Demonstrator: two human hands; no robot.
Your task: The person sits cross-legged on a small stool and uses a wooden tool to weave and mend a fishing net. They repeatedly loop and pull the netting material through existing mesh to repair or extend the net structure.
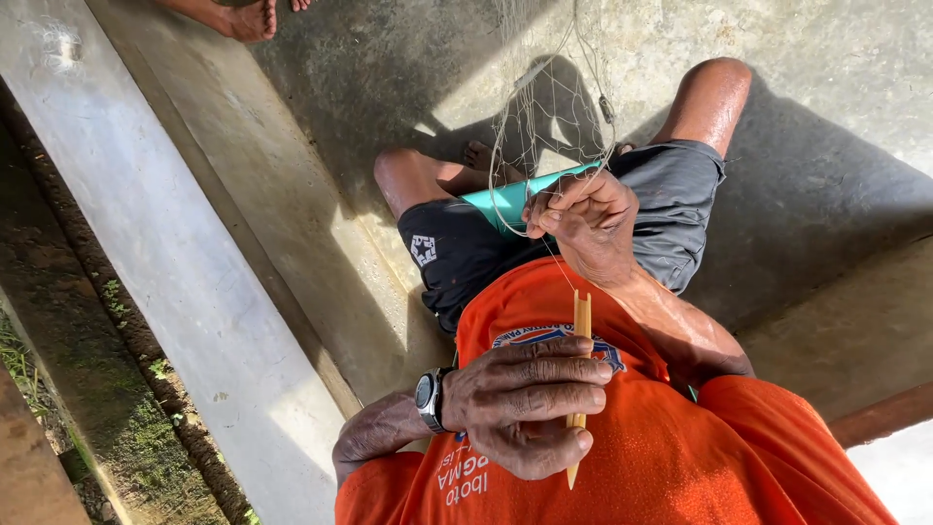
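Note:
My left hand (pixel 525 401), with a wristwatch (pixel 428 399) on its wrist, is closed around a thin yellow bamboo netting needle (pixel 581 319) held upright against my orange shirt. A fine thread runs from the needle's tip up to my right hand (pixel 588 222). That hand pinches the lower edge of a pale fishing net (pixel 549 107), which hangs taut from above between my knees. A teal flat piece (pixel 501 201) lies just under the right hand, over my dark shorts.
I sit on a concrete floor (pixel 389 68) with my knees bent. A raised concrete ledge (pixel 185 282) runs diagonally on the left, with mossy ground beyond it. Another person's bare foot (pixel 248 17) shows at the top edge.

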